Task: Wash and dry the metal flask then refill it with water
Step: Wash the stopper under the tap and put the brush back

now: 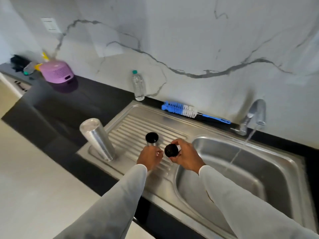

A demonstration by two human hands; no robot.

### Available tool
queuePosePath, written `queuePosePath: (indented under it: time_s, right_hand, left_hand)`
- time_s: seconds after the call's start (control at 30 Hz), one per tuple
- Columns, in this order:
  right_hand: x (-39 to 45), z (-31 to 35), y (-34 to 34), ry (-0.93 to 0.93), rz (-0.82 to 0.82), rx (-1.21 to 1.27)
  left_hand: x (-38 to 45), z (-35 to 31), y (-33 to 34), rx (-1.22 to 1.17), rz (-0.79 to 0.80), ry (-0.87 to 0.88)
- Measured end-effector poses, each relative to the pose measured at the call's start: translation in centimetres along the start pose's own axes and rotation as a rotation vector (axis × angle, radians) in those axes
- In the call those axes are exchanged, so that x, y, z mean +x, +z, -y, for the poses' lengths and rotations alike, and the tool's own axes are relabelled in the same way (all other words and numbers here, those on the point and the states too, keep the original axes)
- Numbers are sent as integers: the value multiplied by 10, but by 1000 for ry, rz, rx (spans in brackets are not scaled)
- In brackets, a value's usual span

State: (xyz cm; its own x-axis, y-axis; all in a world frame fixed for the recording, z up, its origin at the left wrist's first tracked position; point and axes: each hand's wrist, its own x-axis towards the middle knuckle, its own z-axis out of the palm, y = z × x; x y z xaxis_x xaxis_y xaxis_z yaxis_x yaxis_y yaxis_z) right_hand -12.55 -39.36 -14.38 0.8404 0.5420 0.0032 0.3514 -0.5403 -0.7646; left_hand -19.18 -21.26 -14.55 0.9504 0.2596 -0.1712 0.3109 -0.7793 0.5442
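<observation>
Steel, cylindrical: the metal flask (151, 142) is held upright over the ribbed draining board (138, 125), its dark open mouth facing up, long axis vertical; the left hand (149, 156) is closed round its lower body. A round black cap (171, 150) is gripped in the right hand (185, 156), just right of the flask mouth and apart from it. Right of both hands, the stainless sink basin (259, 169) is recorded as receiving a thin stream from the running chrome tap (255, 114); standing water cannot be told. The basin lies nearer the right hand. Left of the hands, an inverted steel tumbler (97, 138) stands on the board. Beyond: a blue-and-white bottle brush (183, 110) and a clear capped plastic bottle (138, 86), contents unclear.
</observation>
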Motion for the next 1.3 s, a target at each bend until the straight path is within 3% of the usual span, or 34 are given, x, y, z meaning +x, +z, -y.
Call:
queuePosePath:
  time_s: [0.27,0.6,0.9,1.1,1.17,1.3]
  right_hand:
    - [42,55,103,-107,181,66]
    - [54,79,168,-127,235,11]
    - [51,72,154,-107,214,20]
    - [72,49,93,-111,-254,-185]
    - [88,43,81,-10,-215,-299]
    - [111,33,82,145,-11,-262]
  left_hand:
    - [-39,82,-54,23,-116,-229]
    - [-66,129,-75,136,-183,-392]
    - [-65,119,-81,198,-264,-243]
    - [-45,82,-80,219,-257,-66]
    - [-36,75,-77,211,-231,-43]
    - [-18,66,-72,205,-185,-36]
